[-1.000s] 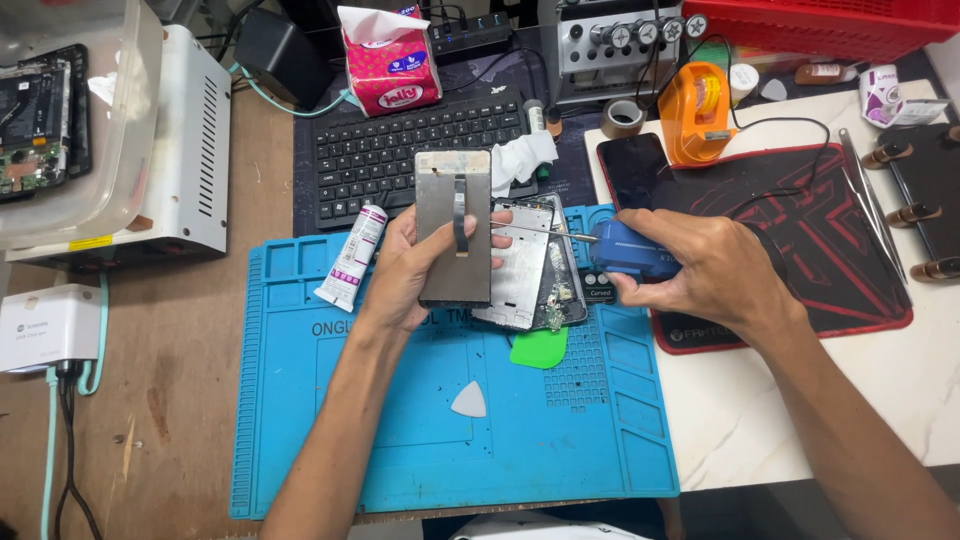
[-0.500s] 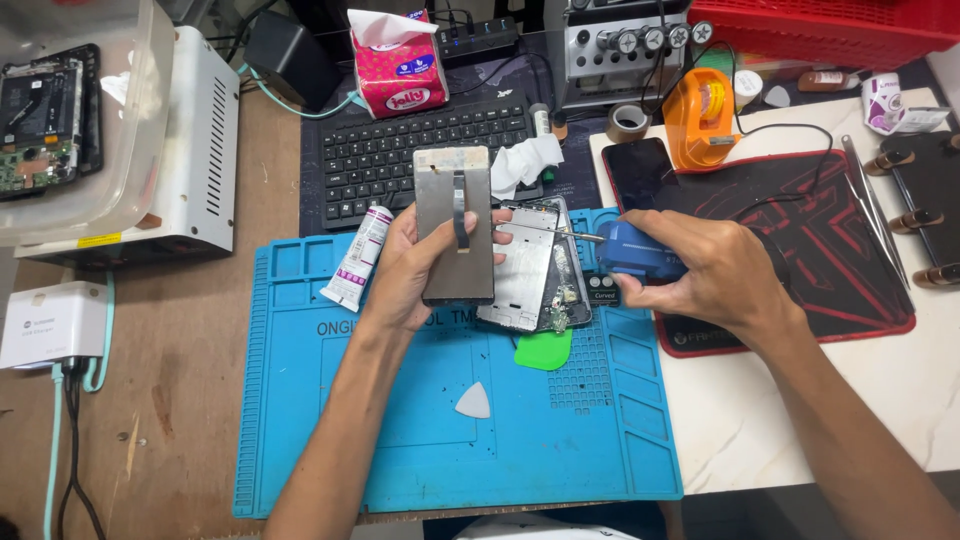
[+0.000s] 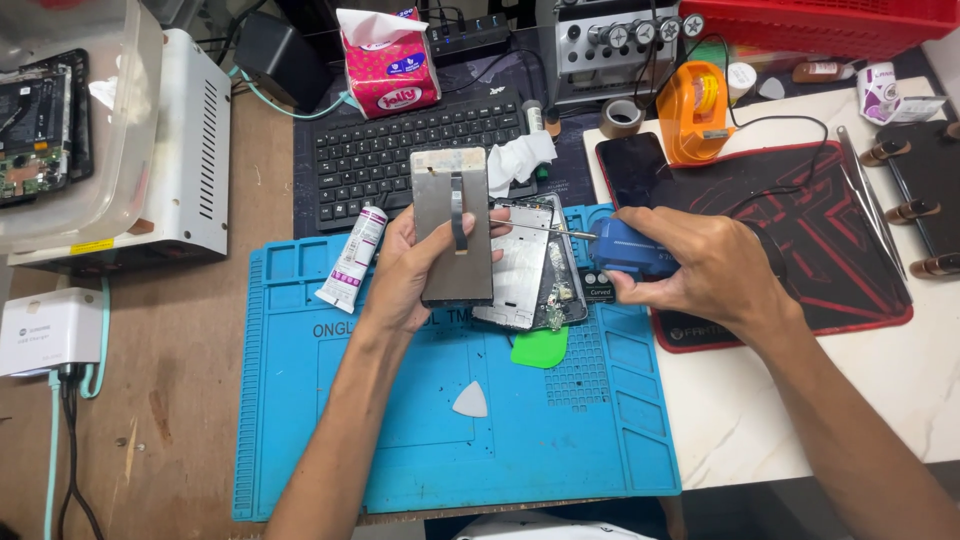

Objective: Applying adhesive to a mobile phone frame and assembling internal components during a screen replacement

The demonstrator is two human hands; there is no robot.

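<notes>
- My left grip (image 3: 415,270): closed around the grey screen panel (image 3: 452,225) (ribbon cable facing me).
- My right grip (image 3: 700,265): clasping the blue tool (image 3: 625,250), needle tip over the phone frame (image 3: 530,265).

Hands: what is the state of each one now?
Left hand: closed, holding a grey phone screen panel.
Right hand: closed, holding a blue electric screwdriver.

On my counter, a work mat (image 3: 600,450) lies before the keyboard (image 3: 400,150). My left hand (image 3: 420,270) holds a screen panel (image 3: 452,225) above the mat's rear edge, an opened phone frame (image 3: 530,265) just right of it. My right hand (image 3: 700,265) grips an electric screwdriver (image 3: 625,250) beside the frame. A glue tube (image 3: 352,260) lies left, a pick (image 3: 470,400) nearer me.
</notes>
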